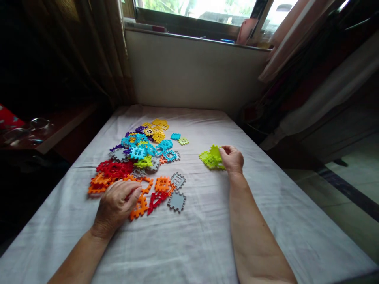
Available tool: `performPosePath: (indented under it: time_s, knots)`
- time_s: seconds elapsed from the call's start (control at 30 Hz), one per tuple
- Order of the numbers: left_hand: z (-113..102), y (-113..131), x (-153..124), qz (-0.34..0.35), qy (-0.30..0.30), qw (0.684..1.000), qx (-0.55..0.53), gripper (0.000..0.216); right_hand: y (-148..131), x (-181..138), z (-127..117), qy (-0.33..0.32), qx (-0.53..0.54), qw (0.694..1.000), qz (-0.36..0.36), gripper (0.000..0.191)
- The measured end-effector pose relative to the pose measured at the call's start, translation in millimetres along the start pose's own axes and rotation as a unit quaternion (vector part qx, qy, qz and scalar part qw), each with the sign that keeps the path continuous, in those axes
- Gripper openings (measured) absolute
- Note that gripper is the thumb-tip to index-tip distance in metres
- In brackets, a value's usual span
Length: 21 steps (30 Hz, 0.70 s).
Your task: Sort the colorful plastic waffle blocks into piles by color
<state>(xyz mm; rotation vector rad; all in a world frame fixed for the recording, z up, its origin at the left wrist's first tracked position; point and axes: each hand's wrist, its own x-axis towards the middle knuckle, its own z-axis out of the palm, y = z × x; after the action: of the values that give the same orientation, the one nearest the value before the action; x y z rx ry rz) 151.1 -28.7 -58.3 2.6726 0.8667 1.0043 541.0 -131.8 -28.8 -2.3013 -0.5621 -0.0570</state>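
Note:
My right hand pinches the edge of a lime-green interlocking plastic tile, raised at a tilt over other lime-green tiles on the cloth. My left hand rests at the near side of the tile pile, thumb and curled fingers close together. Orange tiles lie by its fingertips; whether it grips one is hidden. Another orange tile is beside its thumb. Red tiles are heaped just beyond it. Farther back come blue tiles and yellow tiles.
A pale sheet covers the table. Right of the left hand lie a red triangular piece and a grey square tile. A small blue tile sits apart at the back. Glasses rest on a side surface at left.

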Motion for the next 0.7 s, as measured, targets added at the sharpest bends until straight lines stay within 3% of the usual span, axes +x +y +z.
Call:
performPosePath:
  time_s: [0.13, 0.37, 0.5, 0.7]
  knots:
    - [1, -1, 1, 0.002, 0.005, 1.000, -0.002, 0.025, 2, 1, 6, 0.009, -0.023, 1.000, 0.000, 0.031]
    - [-1, -1, 2, 0.010, 0.005, 1.000, 0.013, 0.027, -18, -16, 11, 0.015, -0.050, 0.993, -0.109, 0.032]
    - [6, -6, -4, -0.006, -0.031, 0.998, 0.047, 0.035, -50, -53, 28, -0.071, -0.019, 0.969, -0.234, 0.025]
    - [10, -8, -8, -0.019, -0.069, 0.996, 0.061, 0.035, -106, -120, 67, -0.219, -0.030, 0.892, -0.394, 0.021]
